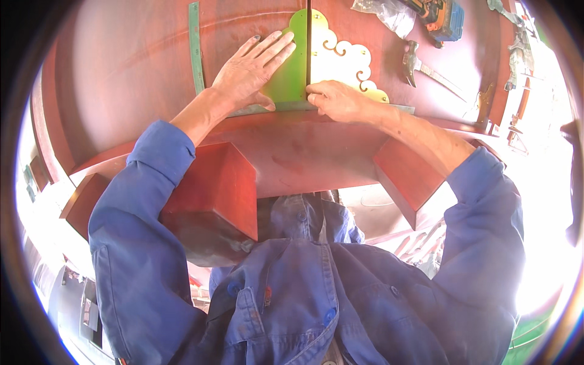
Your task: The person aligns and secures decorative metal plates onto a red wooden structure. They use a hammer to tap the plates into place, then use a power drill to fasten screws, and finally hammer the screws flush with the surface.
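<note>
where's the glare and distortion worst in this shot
Head view: the right edge is blown out white beside the right hand's blue sleeve; the red wooden panel's straight edges bow toward the rim; the shiny brass scalloped plate glints; the left hand stays sharp.

The red wooden panel (134, 67) bears a brass plate (331, 58), hammer (413, 61) and drill (441, 18).

The left hand (252, 67) covers part of the green plate (291, 73), and the right hand (337, 100) hides the brass plate's (340, 58) lower corner. At the wood panel's (134, 67) top edge, the drill (444, 18) and plastic bag (389, 12) are cut off. The right rim is washed out by glare.
</note>
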Tool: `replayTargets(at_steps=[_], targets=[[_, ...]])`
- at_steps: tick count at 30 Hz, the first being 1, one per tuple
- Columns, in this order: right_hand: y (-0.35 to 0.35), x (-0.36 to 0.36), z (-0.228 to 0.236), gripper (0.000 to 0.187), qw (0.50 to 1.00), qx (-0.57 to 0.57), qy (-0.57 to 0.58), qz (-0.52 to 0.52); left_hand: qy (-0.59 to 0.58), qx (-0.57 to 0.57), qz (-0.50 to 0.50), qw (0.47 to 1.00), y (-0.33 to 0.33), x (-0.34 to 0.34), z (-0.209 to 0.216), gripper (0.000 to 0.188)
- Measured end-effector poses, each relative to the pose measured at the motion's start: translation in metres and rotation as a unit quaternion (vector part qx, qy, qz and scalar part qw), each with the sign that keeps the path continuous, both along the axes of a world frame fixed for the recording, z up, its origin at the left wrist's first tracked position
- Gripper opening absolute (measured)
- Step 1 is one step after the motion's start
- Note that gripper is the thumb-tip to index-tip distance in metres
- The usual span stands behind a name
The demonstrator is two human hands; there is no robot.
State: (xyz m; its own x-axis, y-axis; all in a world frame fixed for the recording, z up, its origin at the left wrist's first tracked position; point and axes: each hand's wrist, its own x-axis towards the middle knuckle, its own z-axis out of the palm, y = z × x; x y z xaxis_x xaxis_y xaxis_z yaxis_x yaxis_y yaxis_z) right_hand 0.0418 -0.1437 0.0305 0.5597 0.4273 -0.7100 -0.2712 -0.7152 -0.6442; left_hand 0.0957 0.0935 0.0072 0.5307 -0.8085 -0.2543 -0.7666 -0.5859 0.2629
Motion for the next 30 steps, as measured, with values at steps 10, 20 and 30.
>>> replayTargets(at_steps=[10, 20, 30], targets=[[0.03, -0.021, 0.004, 0.021, 0.956, -0.017, 0.091, -0.279, 0.011, -0.005, 0.001, 1.0, 0.0, -0.001, -0.001, 0.14], [0.034, -0.018, 0.013, 0.023, 0.954, -0.07, 0.096, -0.274, 0.02, 0.004, 0.003, 1.0, -0.001, 0.0, 0.002, 0.139], [0.04, -0.028, 0.003, 0.024, 0.958, -0.121, 0.048, -0.257, -0.007, -0.002, 0.012, 1.0, 0.0, 0.0, 0.001, 0.135]])
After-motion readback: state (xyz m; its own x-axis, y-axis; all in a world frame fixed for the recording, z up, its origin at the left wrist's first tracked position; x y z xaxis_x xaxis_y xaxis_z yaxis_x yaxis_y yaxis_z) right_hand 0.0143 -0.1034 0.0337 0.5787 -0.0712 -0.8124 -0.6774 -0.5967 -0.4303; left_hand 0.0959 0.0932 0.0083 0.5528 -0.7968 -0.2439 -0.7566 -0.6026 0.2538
